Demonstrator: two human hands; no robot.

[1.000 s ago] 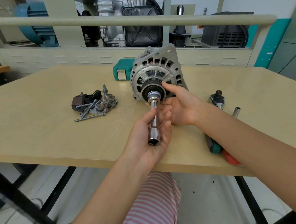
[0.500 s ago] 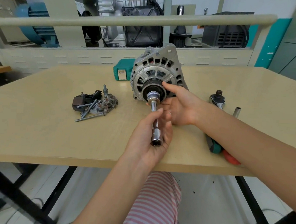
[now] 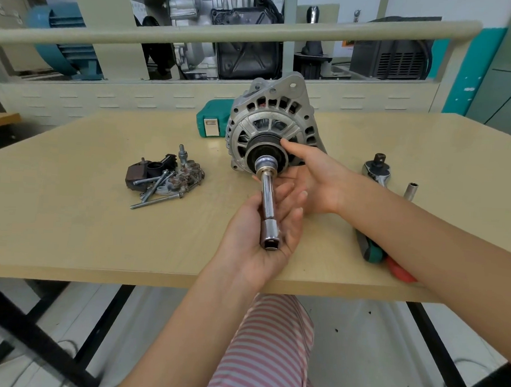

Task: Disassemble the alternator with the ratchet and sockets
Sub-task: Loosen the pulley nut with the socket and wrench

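Observation:
The silver alternator (image 3: 270, 111) stands on the table (image 3: 83, 237) with its black pulley (image 3: 258, 152) facing me. A chrome socket (image 3: 266, 163) sits on the pulley's centre, with a chrome extension bar (image 3: 268, 200) running back toward me. My left hand (image 3: 246, 240) is palm up under the bar, which lies across it with thumb and fingers nearly straight alongside. My right hand (image 3: 323, 182) holds the pulley, thumb on its upper right rim and fingers reaching beneath it. The ratchet (image 3: 377, 170) lies on the table to the right, its handle partly hidden by my right forearm.
A pile of removed parts and long bolts (image 3: 166, 177) lies left of the alternator. A loose small socket (image 3: 411, 191) stands beside the ratchet. A green case (image 3: 212, 123) sits behind the alternator. A rail (image 3: 227, 35) and machinery line the back edge.
My left thumb and fingers have come off the extension bar and lie straighter beside it. The alternator, bar and right hand have barely moved.

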